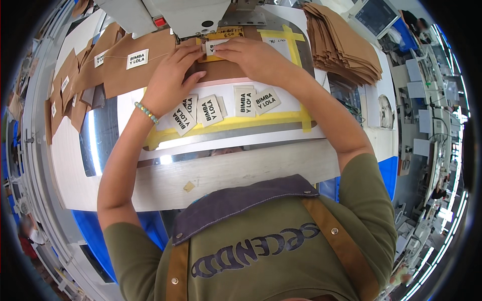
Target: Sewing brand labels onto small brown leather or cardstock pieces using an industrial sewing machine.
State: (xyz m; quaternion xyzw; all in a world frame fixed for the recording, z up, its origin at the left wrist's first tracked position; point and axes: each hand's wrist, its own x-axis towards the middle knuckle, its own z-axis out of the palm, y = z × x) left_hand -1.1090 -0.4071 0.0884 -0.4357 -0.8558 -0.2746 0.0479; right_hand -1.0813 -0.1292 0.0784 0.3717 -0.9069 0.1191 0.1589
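My left hand lies with outstretched fingers, thumb apart, on a brown fabric panel beneath the machine head. From the other side, my right hand reaches in with its fingertips resting on a white label. That label has dark lettering and lies within a yellow frame near the sewing area; my right fingers cover part of it. Close in front of my hands are several loose white labels on a white, yellow-taped board. The machine's needle area is mostly hidden.
Overhead is a white sewing machine head with a red button. Brown panels bearing labels spread to the left, joined by a thread. A stack of brown panels lies at right, near a screen. A small tan scrap sits near the table edge.
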